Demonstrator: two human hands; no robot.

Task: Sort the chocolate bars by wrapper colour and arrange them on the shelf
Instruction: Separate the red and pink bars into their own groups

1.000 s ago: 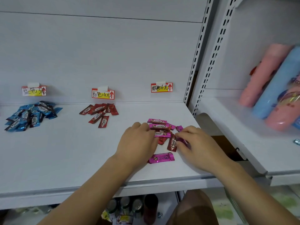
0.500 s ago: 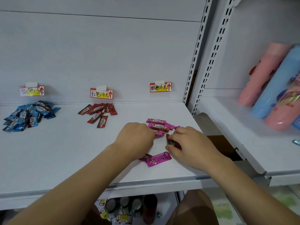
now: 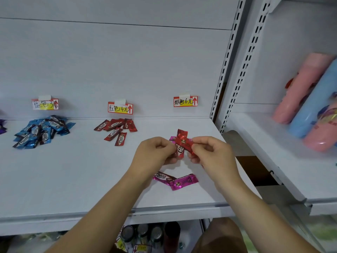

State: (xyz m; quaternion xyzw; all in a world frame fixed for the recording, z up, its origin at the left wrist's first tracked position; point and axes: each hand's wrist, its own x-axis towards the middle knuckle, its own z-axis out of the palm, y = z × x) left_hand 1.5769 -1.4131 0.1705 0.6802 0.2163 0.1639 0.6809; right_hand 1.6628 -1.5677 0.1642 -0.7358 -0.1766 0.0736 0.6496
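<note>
My left hand (image 3: 154,154) and right hand (image 3: 212,154) are both raised just above the shelf (image 3: 73,179), fingers curled in, and between them I hold a small bunch of red bars (image 3: 183,142). The left grip pinches one that hangs downward, its white lettering partly covered by my fingers; the right grip pinches another that lies crosswise over it. A third red wrapper end stands up behind them, and I cannot tell which hand holds it, or exactly how many bars are in the bunch, since my knuckles hide their lower ends.

Behind the bunch a sliver of pink wrapper (image 3: 172,138) peeks out on the shelf; the rest of it is hidden by my hands. Nearer me, two pink bars (image 3: 176,180) lie flat on the shelf, overlapping at one end, the left one partly tucked under my left wrist.

Farther back, a red pile (image 3: 115,129) sits under the red price tag (image 3: 120,108), and a blue pile (image 3: 42,131) sits under the blue price tag (image 3: 45,104), whose writing is blurred. A pink price tag (image 3: 185,101) hangs on the back panel above the spot where my hands are. At the far left edge a purple scrap (image 3: 2,126) is cut off by the frame.

To the right, on a neighbouring shelf, pink and blue tubes (image 3: 306,99) lie blurred and cropped. Below the shelf edge, dark can tops (image 3: 142,232) show dimly
</note>
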